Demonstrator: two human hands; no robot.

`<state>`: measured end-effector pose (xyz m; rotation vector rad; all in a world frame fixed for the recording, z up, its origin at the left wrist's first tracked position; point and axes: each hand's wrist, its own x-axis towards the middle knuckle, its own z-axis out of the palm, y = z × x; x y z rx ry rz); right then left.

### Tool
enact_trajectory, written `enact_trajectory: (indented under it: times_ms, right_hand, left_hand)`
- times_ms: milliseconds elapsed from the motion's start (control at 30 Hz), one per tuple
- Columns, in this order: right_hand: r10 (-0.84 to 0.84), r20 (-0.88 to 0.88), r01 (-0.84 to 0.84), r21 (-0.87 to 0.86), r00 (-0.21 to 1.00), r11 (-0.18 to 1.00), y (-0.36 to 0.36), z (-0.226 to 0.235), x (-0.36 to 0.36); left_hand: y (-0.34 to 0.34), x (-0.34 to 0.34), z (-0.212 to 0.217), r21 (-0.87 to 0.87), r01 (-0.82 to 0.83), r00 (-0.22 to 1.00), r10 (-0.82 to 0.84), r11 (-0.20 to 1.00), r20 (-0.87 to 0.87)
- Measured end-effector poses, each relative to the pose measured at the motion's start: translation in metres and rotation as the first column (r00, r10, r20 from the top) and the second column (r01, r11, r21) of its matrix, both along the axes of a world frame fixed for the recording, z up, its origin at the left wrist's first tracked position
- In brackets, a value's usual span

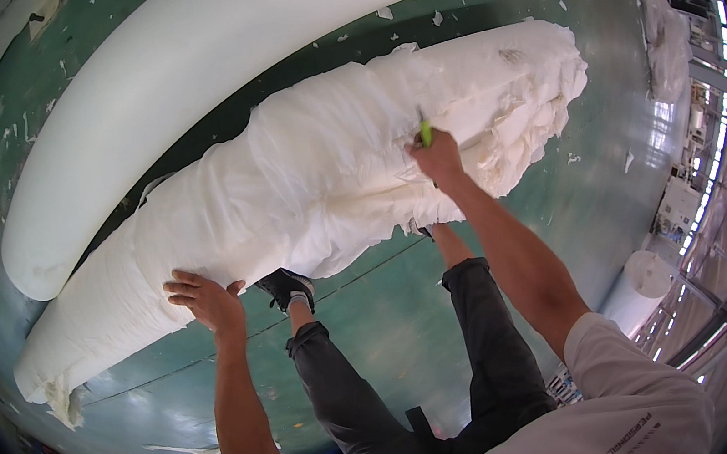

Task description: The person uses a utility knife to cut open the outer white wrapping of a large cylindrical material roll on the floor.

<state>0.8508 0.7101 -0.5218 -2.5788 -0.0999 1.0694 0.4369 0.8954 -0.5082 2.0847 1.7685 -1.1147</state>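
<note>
A long bundle (pixel 222 200) wrapped in loose, wrinkled white sheeting lies across the green floor in front of me. Its right end is ragged and bunched, and a torn flap hangs from the left end. My left hand (pixel 208 301) rests flat on the near side of the bundle, fingers spread. Over the right half, my right hand (pixel 437 158) is closed round a utility knife (pixel 426 133) with a bright green handle. The thin blade points away from me, at the sheeting; whether it touches cannot be made out.
Behind the bundle lies a long, smooth white roll (pixel 176 59). White scraps (pixel 437 19) litter the green floor (pixel 375 317). My shoe (pixel 284 288) is close against the bundle. At the right stand another white roll (pixel 642 282) and a plastic-wrapped piece (pixel 665 36).
</note>
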Motion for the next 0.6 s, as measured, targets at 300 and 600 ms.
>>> enact_trajectory:
  times_ms: [300,600]
  right_hand:
    - [0.535,0.065,-0.539,0.072,0.842,0.839,-0.079,0.057,-0.019]
    - [0.997,-0.079,-0.995,-0.097,-0.019,-0.027,0.075,0.062,-0.021]
  left_hand:
    - [0.005,0.002,0.003,-0.01,-0.045,0.998,0.045,0.999,0.054]
    - [0.002,-0.007,-0.005,0.053,-0.066,0.991,0.059,0.996,0.118]
